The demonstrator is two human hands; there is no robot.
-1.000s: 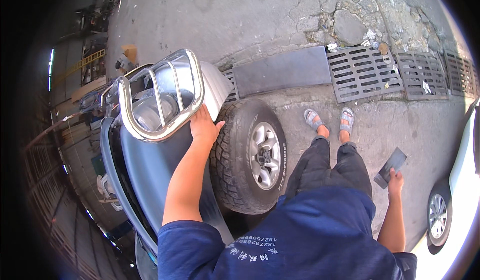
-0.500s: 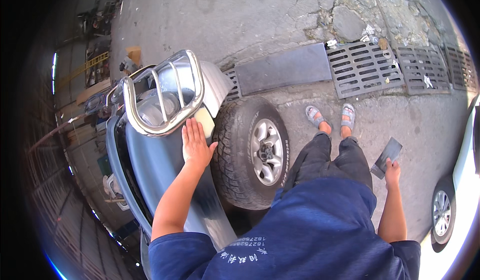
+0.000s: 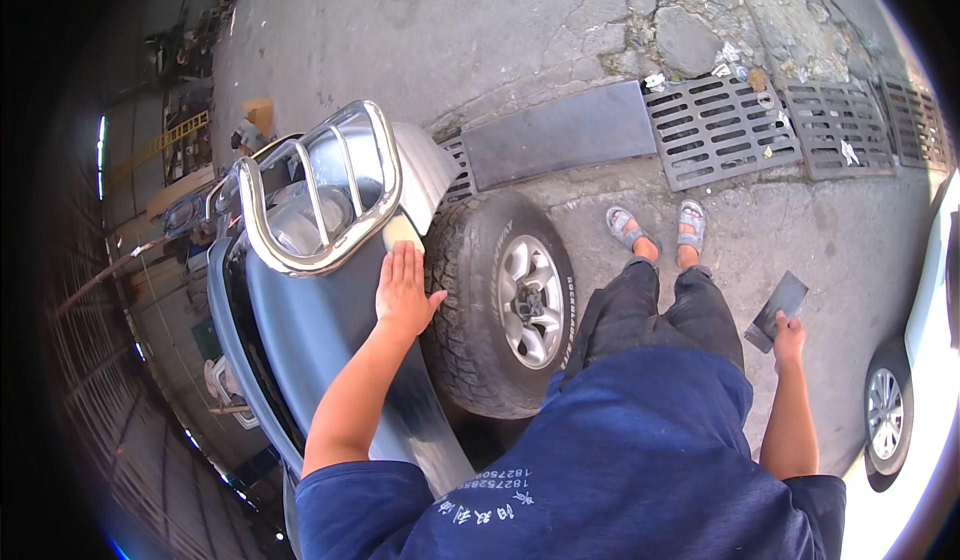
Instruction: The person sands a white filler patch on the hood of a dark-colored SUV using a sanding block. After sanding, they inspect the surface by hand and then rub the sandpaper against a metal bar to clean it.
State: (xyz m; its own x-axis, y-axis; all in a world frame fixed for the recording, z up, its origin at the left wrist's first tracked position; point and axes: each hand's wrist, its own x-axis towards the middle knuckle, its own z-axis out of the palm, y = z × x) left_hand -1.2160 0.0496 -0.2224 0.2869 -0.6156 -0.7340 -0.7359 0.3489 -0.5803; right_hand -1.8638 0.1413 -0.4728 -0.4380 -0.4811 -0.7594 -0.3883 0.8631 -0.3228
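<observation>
My left hand [image 3: 406, 295] lies flat on the blue-grey fender [image 3: 315, 310] of a vehicle, fingers stretched out and thumb spread toward the tire. At its fingertips is a cream-coloured patch [image 3: 402, 233] on the panel, partly covered by the fingers. Just beyond sits a chrome guard [image 3: 322, 263] around the headlight [image 3: 310, 218]. Out to the right, away from the vehicle, my right hand [image 3: 789, 338] hangs low and grips a thin dark grey sheet [image 3: 779, 307] by its near edge; it looks like sandpaper, though its surface is hard to make out.
The front wheel [image 3: 528, 302] with its knobbly tire stands right beside my left hand. Beyond my sandalled feet run slotted drain grates [image 3: 722, 130] and a flat metal plate [image 3: 560, 136]. A white car [image 3: 925, 330] stands at the right. Cluttered shelving and a yellow ladder [image 3: 180, 132] are at the left.
My left hand has slid slightly nearer to me and right along the fender, leaving the fingertips lower on the cream patch. My right hand keeps hold of the sheet. The view has shifted slightly.
</observation>
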